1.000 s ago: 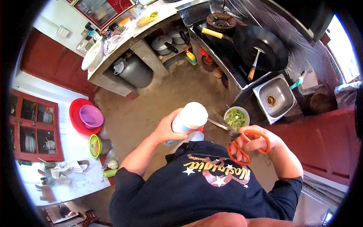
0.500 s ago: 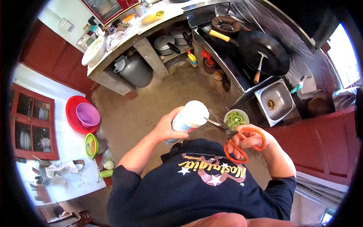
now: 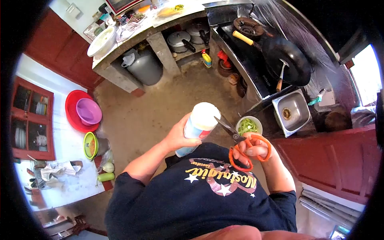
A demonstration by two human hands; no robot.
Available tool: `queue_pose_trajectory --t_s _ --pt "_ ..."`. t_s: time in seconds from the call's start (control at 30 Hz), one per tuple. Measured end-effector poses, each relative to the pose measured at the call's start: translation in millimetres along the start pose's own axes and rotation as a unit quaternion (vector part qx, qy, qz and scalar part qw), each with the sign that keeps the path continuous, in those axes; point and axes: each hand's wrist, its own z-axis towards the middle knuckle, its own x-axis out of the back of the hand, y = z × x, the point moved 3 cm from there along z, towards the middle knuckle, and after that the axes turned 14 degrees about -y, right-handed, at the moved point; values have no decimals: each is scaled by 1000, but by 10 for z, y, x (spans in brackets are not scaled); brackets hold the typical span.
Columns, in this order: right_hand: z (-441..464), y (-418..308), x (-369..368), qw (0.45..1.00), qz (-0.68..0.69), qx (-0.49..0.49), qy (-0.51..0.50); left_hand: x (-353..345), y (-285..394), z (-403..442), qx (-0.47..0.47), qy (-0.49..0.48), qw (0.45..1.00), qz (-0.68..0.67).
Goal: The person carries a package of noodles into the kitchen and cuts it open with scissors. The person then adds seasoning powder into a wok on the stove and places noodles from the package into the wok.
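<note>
My left hand [image 3: 181, 135] is wrapped round a white and blue bottle [image 3: 194, 133] with a white top, held tilted in front of my chest. Orange-handled scissors [image 3: 237, 138] are in my right hand [image 3: 257, 149], its fingers through the handle loops. The dark blades point up and left, their tips at the right edge of the bottle's white top. Just beyond my right hand stands a white bowl [image 3: 261, 130] of green cut vegetables [image 3: 248, 125], partly hidden by that hand.
A metal sink [image 3: 298, 113] and a stove with a black wok [image 3: 294, 60] are at the right. A counter [image 3: 154, 27] with a gas cylinder [image 3: 146, 68] below it runs along the back. Basins [image 3: 89, 112] and a white table [image 3: 68, 188] are on the left.
The scissors have moved left, and their tips now meet the bottle's top. My right hand has moved left with them. The bottle is slightly higher, and the camera view has shifted.
</note>
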Motion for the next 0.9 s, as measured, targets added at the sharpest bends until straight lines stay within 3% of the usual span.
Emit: queue_pose_trajectory --t_s 0.07,0.13,0.23,0.3,0.4,0.43,0.47,0.53,0.73,0.77,0.83,0.9 --pt "108 60 -63 997 -16 73 20 2 -34 -14 9 3 1000 -22" --pt "224 101 -42 990 -50 107 75 -148 55 -25 1 -53 990 128" --pt "141 -10 -113 964 -136 229 21 -33 37 -32 -6 -16 998 65" --pt "-88 -143 -157 964 -140 227 20 98 13 -64 -12 28 999 -43" --pt "-119 -353 -285 958 -188 195 88 248 -21 -77 -3 15 999 -44" --pt "-111 -346 -300 964 -149 200 87 246 6 -71 -5 9 999 -39" --pt "-68 -273 -251 977 -139 152 48 213 39 -64 -18 3 999 -38" --pt "-102 -337 -279 978 -203 -39 31 139 45 -47 -30 -9 999 -39" --pt "-61 -402 -500 960 -159 -176 149 122 -38 -63 -8 -16 1000 25" --pt "-100 -375 -432 959 -159 -177 150 120 -23 -69 -11 -22 999 37" --pt "-175 -280 -281 969 -154 -184 56 123 9 -86 -12 -25 998 49" --pt "-178 -326 -308 966 -157 -196 57 140 48 -99 -22 -12 995 100"
